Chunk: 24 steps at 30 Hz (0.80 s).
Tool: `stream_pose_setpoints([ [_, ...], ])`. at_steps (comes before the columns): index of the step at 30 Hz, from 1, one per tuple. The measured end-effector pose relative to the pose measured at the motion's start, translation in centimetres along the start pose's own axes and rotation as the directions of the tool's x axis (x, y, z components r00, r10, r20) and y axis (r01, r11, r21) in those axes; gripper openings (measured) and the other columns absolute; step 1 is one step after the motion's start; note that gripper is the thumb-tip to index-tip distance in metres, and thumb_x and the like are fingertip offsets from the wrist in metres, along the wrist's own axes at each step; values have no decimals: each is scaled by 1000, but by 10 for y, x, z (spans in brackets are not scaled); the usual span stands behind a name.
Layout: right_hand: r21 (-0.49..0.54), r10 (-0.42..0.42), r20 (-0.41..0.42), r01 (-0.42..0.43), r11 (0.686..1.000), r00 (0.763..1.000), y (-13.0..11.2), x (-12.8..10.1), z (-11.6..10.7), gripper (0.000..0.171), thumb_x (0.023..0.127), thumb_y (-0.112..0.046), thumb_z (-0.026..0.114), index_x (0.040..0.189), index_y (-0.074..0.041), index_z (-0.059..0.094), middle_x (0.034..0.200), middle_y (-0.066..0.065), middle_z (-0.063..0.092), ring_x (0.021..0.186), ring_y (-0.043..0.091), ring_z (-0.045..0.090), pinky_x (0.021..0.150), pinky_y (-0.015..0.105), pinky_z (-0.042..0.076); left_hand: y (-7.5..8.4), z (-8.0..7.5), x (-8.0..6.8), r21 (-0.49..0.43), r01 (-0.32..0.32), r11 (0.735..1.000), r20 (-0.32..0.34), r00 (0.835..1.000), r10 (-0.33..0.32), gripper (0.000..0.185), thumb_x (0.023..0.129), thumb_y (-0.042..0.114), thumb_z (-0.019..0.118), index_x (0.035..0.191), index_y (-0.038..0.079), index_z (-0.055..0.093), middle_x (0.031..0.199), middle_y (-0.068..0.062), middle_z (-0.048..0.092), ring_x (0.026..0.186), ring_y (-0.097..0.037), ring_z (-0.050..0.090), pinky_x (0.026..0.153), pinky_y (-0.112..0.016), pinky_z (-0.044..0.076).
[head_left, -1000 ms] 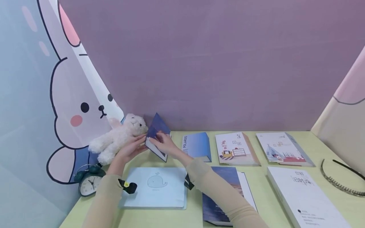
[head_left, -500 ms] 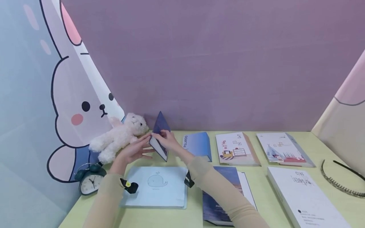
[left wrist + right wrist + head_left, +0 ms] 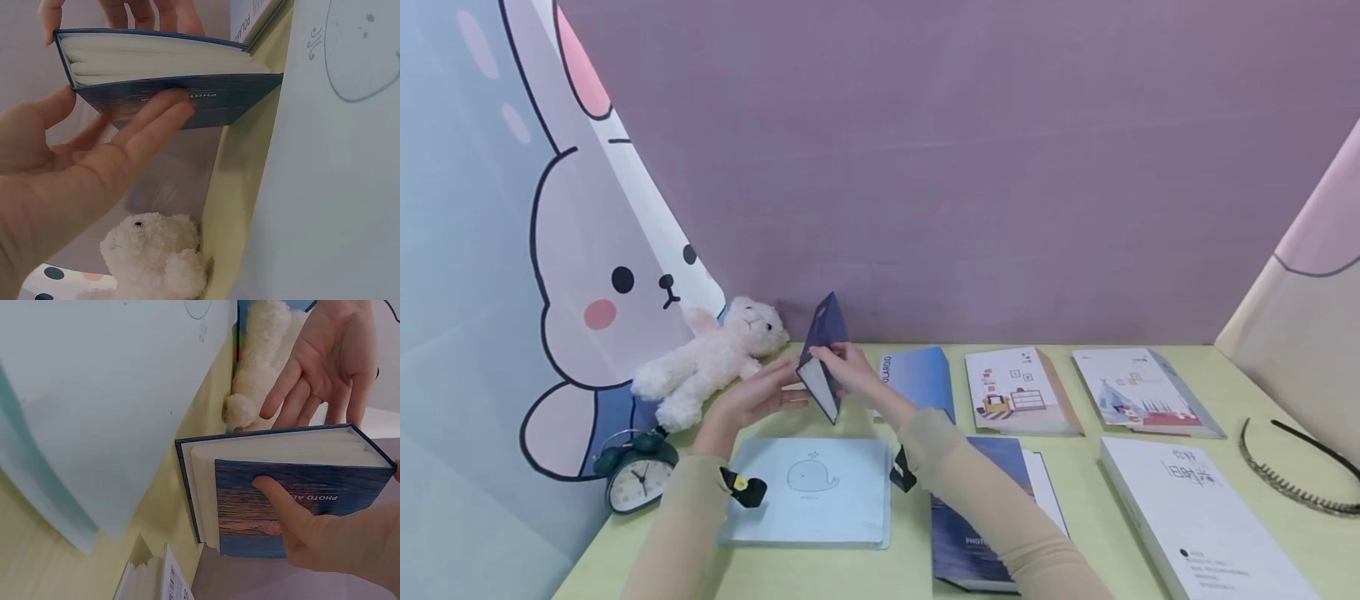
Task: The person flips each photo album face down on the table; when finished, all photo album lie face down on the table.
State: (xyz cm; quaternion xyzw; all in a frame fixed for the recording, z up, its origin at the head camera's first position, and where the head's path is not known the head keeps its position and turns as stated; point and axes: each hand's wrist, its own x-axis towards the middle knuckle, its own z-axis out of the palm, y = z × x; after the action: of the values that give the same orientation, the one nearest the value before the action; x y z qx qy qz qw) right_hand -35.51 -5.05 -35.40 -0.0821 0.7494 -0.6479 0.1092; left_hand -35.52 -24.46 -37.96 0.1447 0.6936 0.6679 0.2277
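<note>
Change: the dark blue photo album (image 3: 823, 358) stands steeper on its corner than a second ago and has shifted slightly right, toward the Polaroid album (image 3: 919, 383).
Right hand: the right hand (image 3: 850, 372) grips the album, thumb on one cover, fingers curled over the other.
Left hand: the left hand (image 3: 758, 395) is open, its straight fingers pressed flat against the album's left cover.
Album place: far left of the desk, lifted, between the plush toy (image 3: 707, 358) and the Polaroid album.
Writing: "PHOTO A…" on the held cover in the wrist views; "POLAROID" on the blue spine.
Near items: a pale blue book with a whale drawing (image 3: 808, 490); an alarm clock (image 3: 634, 481) at the near left.
Surface: a pale green desk (image 3: 1075, 450) with more albums and a headband (image 3: 1292, 475) at right.
Room: mauve wall, rabbit cartoon panel on the left.
</note>
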Motion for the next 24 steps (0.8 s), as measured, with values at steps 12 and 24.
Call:
stream_pose_setpoints([
  [12, 100, -36, -40, 40, 994, 999, 6, -4, -5, 54, 90, -31, 51, 136, -2, 44, 127, 20, 54, 111, 34, 57, 82, 45, 56, 2, 8, 0, 38, 85, 996, -24, 996, -84, 54, 103, 39, 27, 152, 20, 13, 153, -21, 20, 135, -46, 28, 107, -55, 34],
  [24, 226, -20, -21, 24, 974, 1000, 17, -2, -17, 59, 94, -17, 42, 150, -20, 24, 131, 24, 48, 107, 40, 56, 88, 51, 51, -3, 7, 0, 126, 101, 987, -29, 995, -98, 53, 104, 30, 31, 152, 12, 14, 152, -23, 18, 136, -43, 26, 107, -54, 35],
])
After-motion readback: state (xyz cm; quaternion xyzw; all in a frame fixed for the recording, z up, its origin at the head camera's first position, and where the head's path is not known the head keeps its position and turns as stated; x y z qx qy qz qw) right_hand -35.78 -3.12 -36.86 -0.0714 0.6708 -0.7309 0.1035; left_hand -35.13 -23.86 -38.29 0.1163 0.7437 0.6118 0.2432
